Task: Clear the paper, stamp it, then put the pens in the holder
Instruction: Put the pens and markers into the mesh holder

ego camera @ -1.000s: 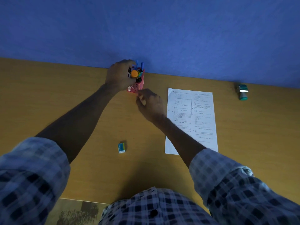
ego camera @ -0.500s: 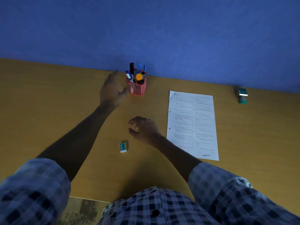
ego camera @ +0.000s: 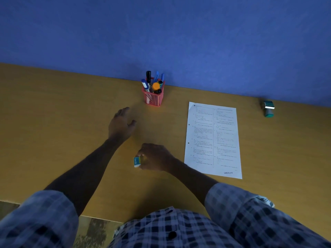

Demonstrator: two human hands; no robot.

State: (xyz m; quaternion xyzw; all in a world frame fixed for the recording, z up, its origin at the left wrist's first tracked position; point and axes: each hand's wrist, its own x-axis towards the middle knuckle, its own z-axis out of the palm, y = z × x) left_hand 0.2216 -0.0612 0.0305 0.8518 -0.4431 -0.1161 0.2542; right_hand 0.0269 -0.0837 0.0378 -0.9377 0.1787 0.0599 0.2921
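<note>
My desk (ego camera: 53, 140); the paper (ego camera: 213, 140) lies right of my right hand (ego camera: 155, 158), long axis running away from me. The holder (ego camera: 153, 97), pens inside, stands beyond my loosely spread, empty left hand (ego camera: 120, 126). My right fingertips touch a small eraser (ego camera: 137, 161); whether they pinch it, I cannot tell.

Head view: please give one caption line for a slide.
Right hand touches eraser; pens in holder, paper stamped.

The left hand (ego camera: 121, 125) hovers palm down with fingers (ego camera: 123, 110) spread; the right hand (ego camera: 155, 157) curls, fingertips pinched together.
</note>
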